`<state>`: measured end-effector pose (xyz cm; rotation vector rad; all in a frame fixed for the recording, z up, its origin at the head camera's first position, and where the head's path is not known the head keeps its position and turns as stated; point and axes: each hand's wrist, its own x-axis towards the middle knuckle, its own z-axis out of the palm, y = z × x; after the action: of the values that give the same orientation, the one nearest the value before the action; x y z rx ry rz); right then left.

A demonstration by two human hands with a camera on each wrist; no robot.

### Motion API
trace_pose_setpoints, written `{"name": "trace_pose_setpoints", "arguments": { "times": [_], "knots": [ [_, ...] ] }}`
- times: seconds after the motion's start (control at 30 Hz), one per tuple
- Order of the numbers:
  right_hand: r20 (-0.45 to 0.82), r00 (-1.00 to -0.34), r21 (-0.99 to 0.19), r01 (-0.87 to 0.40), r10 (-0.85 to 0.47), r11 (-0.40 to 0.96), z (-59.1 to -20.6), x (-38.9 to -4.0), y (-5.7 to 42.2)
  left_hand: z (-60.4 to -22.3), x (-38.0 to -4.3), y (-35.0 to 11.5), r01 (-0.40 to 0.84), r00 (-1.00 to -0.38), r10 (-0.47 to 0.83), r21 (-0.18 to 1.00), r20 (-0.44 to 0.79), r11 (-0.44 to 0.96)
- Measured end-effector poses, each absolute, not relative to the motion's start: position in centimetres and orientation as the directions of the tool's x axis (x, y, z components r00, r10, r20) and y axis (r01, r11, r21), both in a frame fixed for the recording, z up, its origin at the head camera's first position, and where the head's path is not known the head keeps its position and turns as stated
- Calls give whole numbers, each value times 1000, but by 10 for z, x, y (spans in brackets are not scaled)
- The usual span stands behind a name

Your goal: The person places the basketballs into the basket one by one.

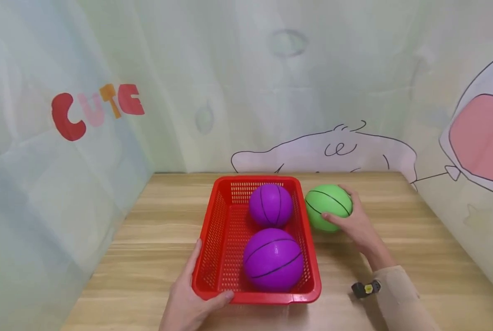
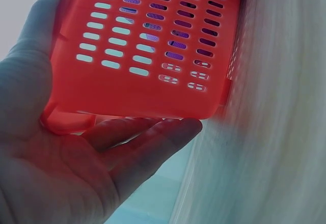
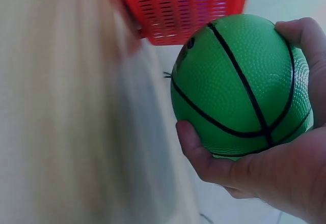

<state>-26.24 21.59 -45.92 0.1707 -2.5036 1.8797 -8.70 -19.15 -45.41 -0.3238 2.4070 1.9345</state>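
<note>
A red plastic basket with slotted walls stands on the table. Two purple balls with black lines, a farther one and a nearer one, lie inside along its right side. My left hand holds the near left corner, thumb over the rim and fingers along the outer wall. In the left wrist view, that hand wraps the slotted corner. Just right of the basket, my right hand grips a green ball with black lines. The right wrist view shows thumb and fingers spread round the green ball.
The wood-grain table extends on both sides of the basket. Printed cloth walls enclose its back and sides. A small black device with a yellow mark sits at my right wrist.
</note>
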Motion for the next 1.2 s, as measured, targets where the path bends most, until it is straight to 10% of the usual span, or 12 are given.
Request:
{"name": "trace_pose_setpoints", "arguments": {
  "times": [0.6,1.2],
  "knots": [
    [361,-931,-872,-355,-48,337,-355,-232,210,-459,-87,-193,-151,-985,-113,963,-128,222],
    [388,-879,-844,-460,-279,275,-347,-237,160,-459,-88,-195,-154,-984,-118,963,-130,221]
  ]
}}
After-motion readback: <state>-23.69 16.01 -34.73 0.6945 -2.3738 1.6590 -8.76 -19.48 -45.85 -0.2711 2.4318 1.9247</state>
